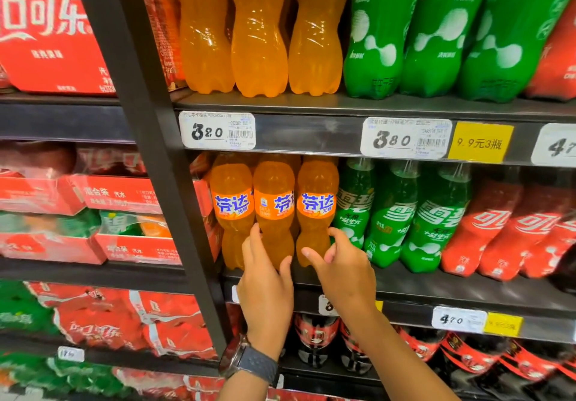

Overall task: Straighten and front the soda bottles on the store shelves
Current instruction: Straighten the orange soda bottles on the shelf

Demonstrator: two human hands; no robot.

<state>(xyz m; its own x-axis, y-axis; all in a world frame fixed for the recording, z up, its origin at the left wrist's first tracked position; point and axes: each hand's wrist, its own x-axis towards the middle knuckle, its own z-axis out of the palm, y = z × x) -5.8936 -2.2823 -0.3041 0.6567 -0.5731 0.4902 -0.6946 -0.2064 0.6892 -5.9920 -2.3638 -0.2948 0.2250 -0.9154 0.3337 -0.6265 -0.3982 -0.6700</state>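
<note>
Three orange soda bottles stand side by side at the left end of the middle shelf. The left orange bottle and the right orange bottle show their blue label text to the front. The middle orange bottle is turned, so its text sits off to the right. My left hand grips the lower part of the middle bottle, with fingers on its left side and thumb on its right. My right hand wraps the lower part of the right orange bottle.
Green soda bottles and red cola bottles continue to the right on the same shelf. Larger orange bottles and green bottles stand on the shelf above. A black upright post separates a left bay of red cartons. Dark cola bottles sit below.
</note>
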